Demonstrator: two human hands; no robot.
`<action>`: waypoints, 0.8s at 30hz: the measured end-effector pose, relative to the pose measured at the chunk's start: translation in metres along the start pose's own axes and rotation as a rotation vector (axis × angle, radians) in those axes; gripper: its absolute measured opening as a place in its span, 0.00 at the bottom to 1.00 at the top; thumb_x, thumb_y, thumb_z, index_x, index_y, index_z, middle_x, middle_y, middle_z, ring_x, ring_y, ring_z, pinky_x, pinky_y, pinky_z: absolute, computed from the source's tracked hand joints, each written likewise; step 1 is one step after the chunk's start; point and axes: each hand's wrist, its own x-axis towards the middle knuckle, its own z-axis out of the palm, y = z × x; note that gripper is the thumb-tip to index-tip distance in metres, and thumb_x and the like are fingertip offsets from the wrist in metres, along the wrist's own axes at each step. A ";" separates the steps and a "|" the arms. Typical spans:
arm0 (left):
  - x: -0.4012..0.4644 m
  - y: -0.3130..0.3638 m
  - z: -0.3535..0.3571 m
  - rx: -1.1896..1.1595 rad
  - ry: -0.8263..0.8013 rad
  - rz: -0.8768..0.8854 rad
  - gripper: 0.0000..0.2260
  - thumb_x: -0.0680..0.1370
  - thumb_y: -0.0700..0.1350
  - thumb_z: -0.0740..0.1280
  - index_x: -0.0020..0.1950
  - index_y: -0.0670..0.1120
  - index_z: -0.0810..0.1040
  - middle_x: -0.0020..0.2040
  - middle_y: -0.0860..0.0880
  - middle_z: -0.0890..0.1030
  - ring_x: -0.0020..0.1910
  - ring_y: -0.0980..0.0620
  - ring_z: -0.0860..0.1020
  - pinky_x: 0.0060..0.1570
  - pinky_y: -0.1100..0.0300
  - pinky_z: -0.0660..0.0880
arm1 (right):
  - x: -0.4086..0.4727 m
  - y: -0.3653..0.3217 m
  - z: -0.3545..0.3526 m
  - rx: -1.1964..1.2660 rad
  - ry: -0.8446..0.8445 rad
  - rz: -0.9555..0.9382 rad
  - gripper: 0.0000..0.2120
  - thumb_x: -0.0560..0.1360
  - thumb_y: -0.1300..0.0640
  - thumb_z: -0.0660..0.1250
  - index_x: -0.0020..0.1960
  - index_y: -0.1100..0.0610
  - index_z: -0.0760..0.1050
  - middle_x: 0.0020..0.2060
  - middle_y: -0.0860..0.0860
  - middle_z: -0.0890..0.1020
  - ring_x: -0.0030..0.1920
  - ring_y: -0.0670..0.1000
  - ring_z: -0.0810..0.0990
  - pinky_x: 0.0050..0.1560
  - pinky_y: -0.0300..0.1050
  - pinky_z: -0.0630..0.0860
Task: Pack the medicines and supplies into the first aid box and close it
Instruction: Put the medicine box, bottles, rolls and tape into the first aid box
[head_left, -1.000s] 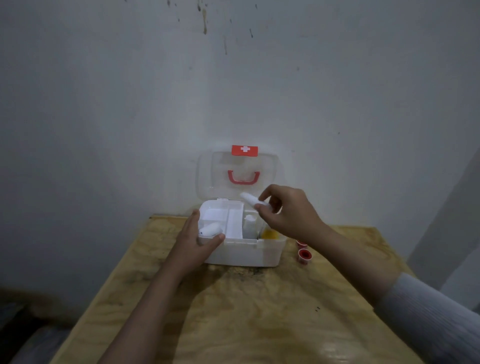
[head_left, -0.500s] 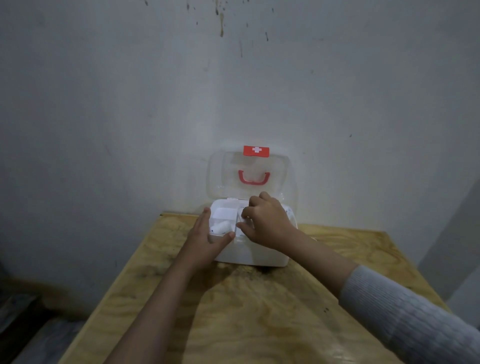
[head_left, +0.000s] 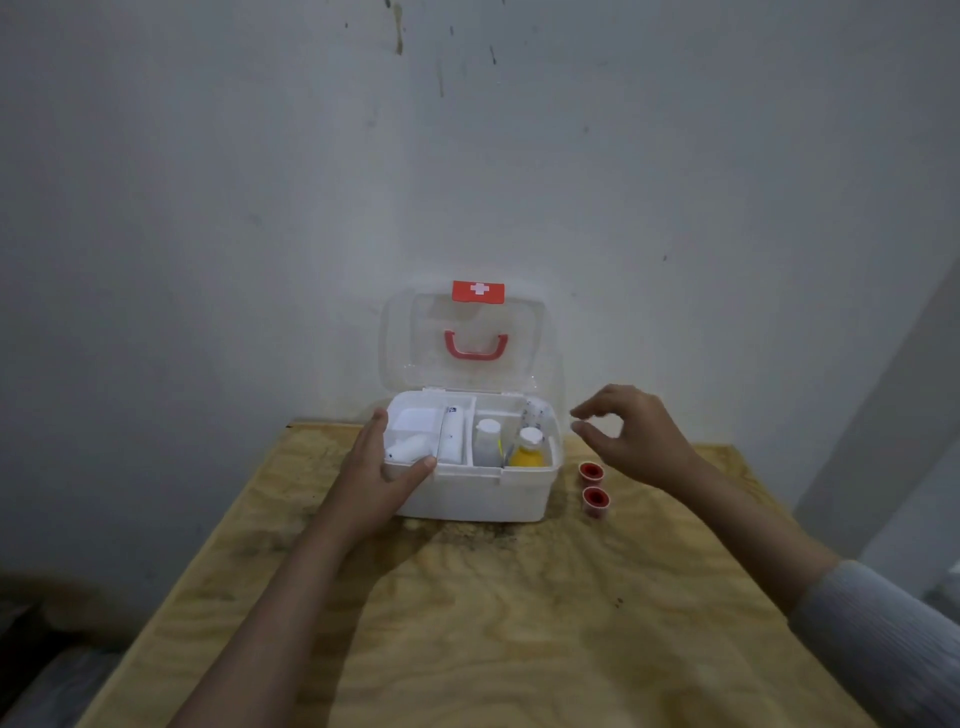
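Two round red-lined rolls (head_left: 593, 487) beside white plastic box (head_left: 483, 496).

The room is dim and grey, the light weak and cool. A soft shadow pools under the left forearm on the counter (head_left: 519, 623). The corners fall dark, edges bow outward, and the right hand (head_left: 631, 441) is faintly blurred.
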 end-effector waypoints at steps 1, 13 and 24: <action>0.000 -0.001 0.000 0.004 0.002 0.000 0.41 0.72 0.60 0.68 0.78 0.52 0.50 0.78 0.53 0.54 0.76 0.50 0.56 0.72 0.49 0.60 | -0.004 0.011 -0.002 0.007 -0.043 0.056 0.06 0.71 0.56 0.71 0.47 0.55 0.82 0.43 0.50 0.83 0.43 0.48 0.79 0.46 0.44 0.76; 0.003 -0.003 0.001 0.014 0.005 -0.009 0.41 0.72 0.61 0.68 0.78 0.54 0.51 0.78 0.53 0.55 0.75 0.51 0.57 0.71 0.48 0.61 | -0.028 0.070 0.024 0.004 -0.483 0.138 0.13 0.66 0.56 0.73 0.49 0.47 0.82 0.54 0.45 0.82 0.53 0.48 0.79 0.57 0.47 0.75; 0.002 -0.001 0.003 -0.002 0.020 0.007 0.39 0.72 0.58 0.69 0.77 0.54 0.51 0.78 0.54 0.55 0.75 0.51 0.57 0.71 0.49 0.61 | -0.025 0.074 0.034 0.026 -0.437 0.154 0.11 0.64 0.56 0.77 0.47 0.52 0.84 0.45 0.48 0.77 0.45 0.47 0.78 0.42 0.29 0.69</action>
